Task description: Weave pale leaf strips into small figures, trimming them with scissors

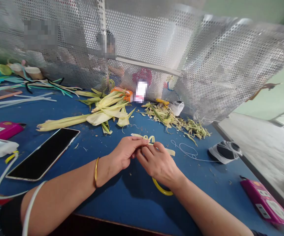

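Note:
Near the middle of the table, my left hand [126,150] and my right hand [156,160] meet, fingers pinched together. Between the fingertips is a pale yellow corn husk strip [151,139] bent into small loops. One end of it seems to stick out past my right hand. A curved yellow piece [163,189] lies under my right wrist, mostly hidden. Thin white thread [186,150] runs loosely over the table to a black spool [225,152] on the right.
Corn husks [107,109] lie ahead, with a pile of husk scraps [173,119] to their right. A phone [44,154] and a magenta box [4,131] are on the left. Another magenta box [267,200] sits right. A perforated metal screen [142,36] bounds the back; a person is behind it.

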Demonstrator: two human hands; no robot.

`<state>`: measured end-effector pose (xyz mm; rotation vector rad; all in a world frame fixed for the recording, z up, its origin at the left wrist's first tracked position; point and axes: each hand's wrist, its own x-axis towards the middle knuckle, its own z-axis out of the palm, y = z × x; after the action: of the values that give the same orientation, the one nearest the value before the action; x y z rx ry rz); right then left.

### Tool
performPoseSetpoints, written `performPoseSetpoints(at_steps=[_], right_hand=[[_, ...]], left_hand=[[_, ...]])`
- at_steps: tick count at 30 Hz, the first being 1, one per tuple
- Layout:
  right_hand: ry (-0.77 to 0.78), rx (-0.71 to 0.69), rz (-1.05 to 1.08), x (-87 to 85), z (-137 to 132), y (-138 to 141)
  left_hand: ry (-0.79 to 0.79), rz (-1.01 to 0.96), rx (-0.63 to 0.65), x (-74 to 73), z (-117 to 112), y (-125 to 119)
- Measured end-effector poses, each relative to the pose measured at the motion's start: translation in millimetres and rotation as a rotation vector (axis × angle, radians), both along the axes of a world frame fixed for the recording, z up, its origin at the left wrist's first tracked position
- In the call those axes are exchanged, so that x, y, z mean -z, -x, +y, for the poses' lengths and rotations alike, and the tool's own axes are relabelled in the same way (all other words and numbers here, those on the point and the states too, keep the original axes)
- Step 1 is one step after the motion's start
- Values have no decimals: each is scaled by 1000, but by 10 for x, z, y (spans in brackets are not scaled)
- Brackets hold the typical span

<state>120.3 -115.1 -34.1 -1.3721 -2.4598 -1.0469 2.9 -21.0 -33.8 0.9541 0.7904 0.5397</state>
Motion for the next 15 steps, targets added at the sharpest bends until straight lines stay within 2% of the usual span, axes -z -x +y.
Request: performPoseSetpoints(at_steps=[5,10,15], right_hand=[[-53,-28,69,21,12,-15],[-4,-125,231,1,-6,-6],[26,-221,245,-22,-46,27]], left_hand=[[-6,-2,18,-28,-9,-1],[-75,1,24,-83,-38,15],[-150,50,9,-121,-36,37]])
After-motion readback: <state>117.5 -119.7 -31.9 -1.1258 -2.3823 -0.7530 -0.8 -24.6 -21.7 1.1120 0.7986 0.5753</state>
